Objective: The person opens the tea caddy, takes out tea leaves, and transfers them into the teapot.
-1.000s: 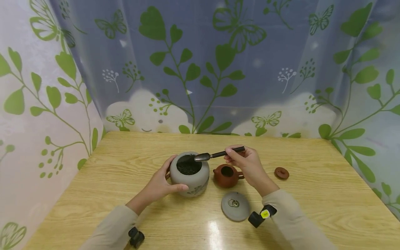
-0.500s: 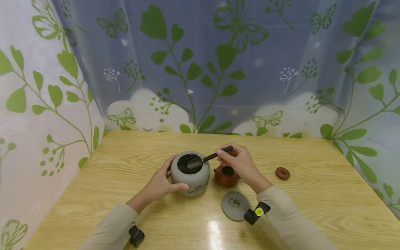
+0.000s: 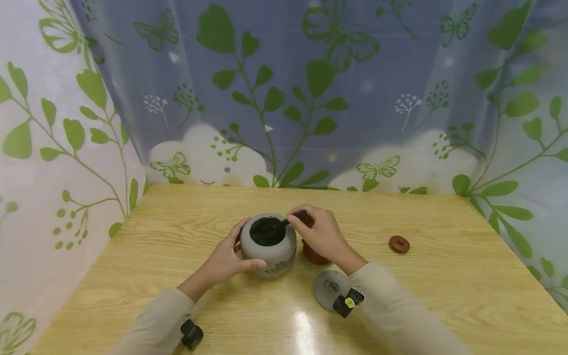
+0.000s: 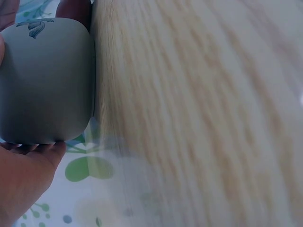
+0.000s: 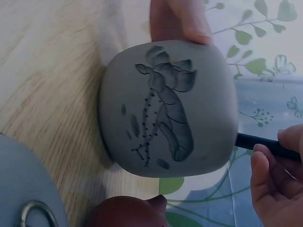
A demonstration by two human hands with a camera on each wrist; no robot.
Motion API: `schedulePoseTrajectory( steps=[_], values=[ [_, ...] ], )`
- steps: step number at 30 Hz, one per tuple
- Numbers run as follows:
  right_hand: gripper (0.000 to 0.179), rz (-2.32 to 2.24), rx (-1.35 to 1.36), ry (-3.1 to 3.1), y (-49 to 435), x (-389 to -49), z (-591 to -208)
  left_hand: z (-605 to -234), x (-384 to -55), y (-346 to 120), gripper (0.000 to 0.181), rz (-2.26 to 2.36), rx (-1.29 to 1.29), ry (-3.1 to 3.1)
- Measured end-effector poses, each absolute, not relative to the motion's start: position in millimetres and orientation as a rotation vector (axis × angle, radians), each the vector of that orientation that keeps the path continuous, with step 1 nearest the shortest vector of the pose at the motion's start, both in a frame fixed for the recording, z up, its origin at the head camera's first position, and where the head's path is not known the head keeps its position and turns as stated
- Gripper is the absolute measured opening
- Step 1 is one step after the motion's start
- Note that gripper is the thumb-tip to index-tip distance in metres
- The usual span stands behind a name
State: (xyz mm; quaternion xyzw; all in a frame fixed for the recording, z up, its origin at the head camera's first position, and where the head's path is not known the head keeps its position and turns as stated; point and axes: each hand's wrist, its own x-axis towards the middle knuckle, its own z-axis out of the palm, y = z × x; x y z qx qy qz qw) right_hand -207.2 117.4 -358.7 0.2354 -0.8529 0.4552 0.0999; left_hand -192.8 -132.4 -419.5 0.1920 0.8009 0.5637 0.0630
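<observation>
A round grey jar, painted with a flower on its side, holds dark loose tea leaves. My left hand grips the jar, thumb on the near side and fingers round the far left. Over the mouth, my right hand pinches the black handle of a scoop, whose head is down inside the jar among the leaves. In the right wrist view the handle comes out past the rim between thumb and fingers. A reddish-brown teapot stands right of the jar, mostly hidden beneath the right hand.
The jar's grey lid, with a metal ring on top, lies on the wooden table near the right wrist, partly covered by the wrist camera. Farther right rests the small teapot lid. A leaf-patterned curtain hangs behind the table.
My right hand has moved left and brought the scoop from above the jar's rim down into the leaves, covering more of the teapot. The left hand keeps its hold on the jar.
</observation>
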Motion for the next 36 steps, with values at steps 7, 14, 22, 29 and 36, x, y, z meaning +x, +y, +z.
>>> schedulePoseTrajectory(
  steps=[7, 14, 22, 29, 36],
  values=[
    [0.017, 1.147, 0.769, -2.523, 111.5, -206.1, -361.1, -419.5, -192.7, -131.6, 0.103, 1.694, 0.588, 2.423],
    [0.019, 0.995, 0.907, -2.514, 108.6, -205.9, -361.6, -421.3, -192.6, -132.0, 0.104, 1.703, 0.597, 2.420],
    [0.020, 1.039, 0.929, -2.590, 108.8, -207.1, -361.4, -422.3, -189.6, -133.5, 0.103, 1.695, 0.603, 2.419],
    [0.020, 1.362, 0.750, -2.672, 110.6, -208.9, -363.1, -420.6, -190.0, -133.9, 0.103, 1.705, 0.595, 2.423],
    [0.024, 1.859, 0.512, -2.581, 105.8, -209.4, -369.8, -419.7, -192.0, -133.8, 0.105, 1.697, 0.585, 2.417]
  ],
)
